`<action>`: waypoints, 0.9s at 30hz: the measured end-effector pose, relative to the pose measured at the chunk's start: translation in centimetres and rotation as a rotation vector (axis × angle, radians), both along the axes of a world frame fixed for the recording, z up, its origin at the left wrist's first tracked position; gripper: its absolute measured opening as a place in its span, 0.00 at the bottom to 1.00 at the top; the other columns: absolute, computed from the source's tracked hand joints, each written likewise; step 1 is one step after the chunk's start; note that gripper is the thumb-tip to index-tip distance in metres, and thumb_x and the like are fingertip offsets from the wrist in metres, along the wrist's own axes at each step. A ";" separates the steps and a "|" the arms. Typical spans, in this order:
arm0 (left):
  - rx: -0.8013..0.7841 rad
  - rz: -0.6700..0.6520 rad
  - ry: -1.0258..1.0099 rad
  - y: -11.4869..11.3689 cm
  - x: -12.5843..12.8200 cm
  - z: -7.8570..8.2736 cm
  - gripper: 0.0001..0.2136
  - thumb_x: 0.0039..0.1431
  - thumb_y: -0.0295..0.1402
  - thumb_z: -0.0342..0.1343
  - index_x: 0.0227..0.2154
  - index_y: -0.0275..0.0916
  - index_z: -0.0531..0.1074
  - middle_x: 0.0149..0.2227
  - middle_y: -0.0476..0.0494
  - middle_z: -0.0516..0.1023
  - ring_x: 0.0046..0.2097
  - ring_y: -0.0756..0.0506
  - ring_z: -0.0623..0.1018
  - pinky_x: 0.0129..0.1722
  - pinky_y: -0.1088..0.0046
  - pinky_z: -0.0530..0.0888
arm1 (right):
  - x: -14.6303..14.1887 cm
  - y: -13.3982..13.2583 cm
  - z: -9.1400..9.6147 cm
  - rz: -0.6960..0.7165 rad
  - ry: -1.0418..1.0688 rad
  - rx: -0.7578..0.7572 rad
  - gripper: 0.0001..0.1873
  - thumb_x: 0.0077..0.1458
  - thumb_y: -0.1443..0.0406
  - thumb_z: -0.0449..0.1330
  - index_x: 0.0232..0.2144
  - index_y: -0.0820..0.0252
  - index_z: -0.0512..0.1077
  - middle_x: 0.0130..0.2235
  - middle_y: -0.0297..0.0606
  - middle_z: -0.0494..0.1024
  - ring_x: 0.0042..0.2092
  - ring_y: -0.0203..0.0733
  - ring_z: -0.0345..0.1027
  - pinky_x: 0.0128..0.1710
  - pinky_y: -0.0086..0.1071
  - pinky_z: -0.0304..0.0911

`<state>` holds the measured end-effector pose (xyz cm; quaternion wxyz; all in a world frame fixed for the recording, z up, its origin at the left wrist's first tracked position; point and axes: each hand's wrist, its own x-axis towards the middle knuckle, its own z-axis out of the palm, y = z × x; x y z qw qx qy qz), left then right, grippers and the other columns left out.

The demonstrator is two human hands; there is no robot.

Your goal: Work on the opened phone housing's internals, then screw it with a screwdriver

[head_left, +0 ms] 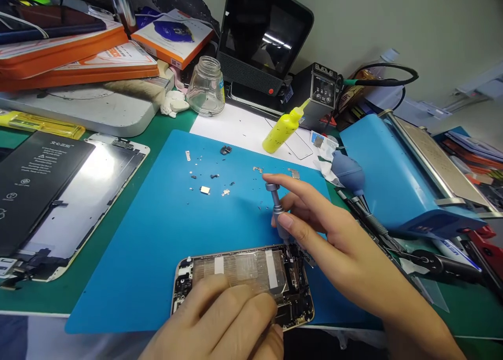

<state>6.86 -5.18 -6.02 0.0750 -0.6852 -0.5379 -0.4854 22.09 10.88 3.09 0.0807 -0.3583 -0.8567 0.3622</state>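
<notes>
An opened phone body [251, 271] lies on the blue mat [157, 255] near its front edge, its inner frame and circuit parts showing. My left hand [228, 318] rests on the phone's near side, fingers curled and pressing down on it. My right hand [326, 234] pinches a small grey screwdriver [277, 208], held upright with the index fingertip on its cap. The tip stands at the phone's upper right corner. Several tiny screws and metal brackets [214, 184] lie scattered on the mat beyond.
A detached screen with black battery [51, 192] lies at left. A glass jar [205, 85], yellow squeeze bottle [283, 129], tablet stand [263, 35] and soldering station [324, 90] stand behind. A blue machine [408, 176], blower bulb and tools crowd the right. Orange boxes are stacked far left.
</notes>
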 end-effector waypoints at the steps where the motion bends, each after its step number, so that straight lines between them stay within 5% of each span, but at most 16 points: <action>1: -0.017 -0.019 0.024 0.0 -0.3 0.3 0.18 0.83 0.25 0.50 0.34 0.44 0.77 0.39 0.63 0.89 0.41 0.54 0.83 0.51 0.70 0.73 | 0.0 0.0 0.0 -0.003 -0.003 -0.015 0.28 0.84 0.55 0.54 0.76 0.15 0.59 0.50 0.24 0.80 0.49 0.33 0.77 0.47 0.29 0.69; 20: -0.055 -0.088 0.136 0.0 -1.8 1.4 0.19 0.84 0.24 0.48 0.38 0.47 0.80 0.41 0.62 0.90 0.46 0.53 0.84 0.53 0.68 0.74 | -0.5 1.5 -0.8 -0.069 0.071 -0.446 0.30 0.83 0.53 0.59 0.80 0.41 0.60 0.42 0.30 0.80 0.33 0.31 0.68 0.28 0.22 0.65; 27: -0.075 -0.090 0.148 -0.3 -1.9 1.1 0.10 0.81 0.33 0.58 0.40 0.45 0.79 0.46 0.54 0.88 0.50 0.51 0.85 0.60 0.70 0.78 | -0.5 1.5 -0.4 -0.067 0.079 -0.473 0.31 0.83 0.54 0.59 0.80 0.45 0.59 0.42 0.33 0.80 0.33 0.32 0.67 0.27 0.22 0.64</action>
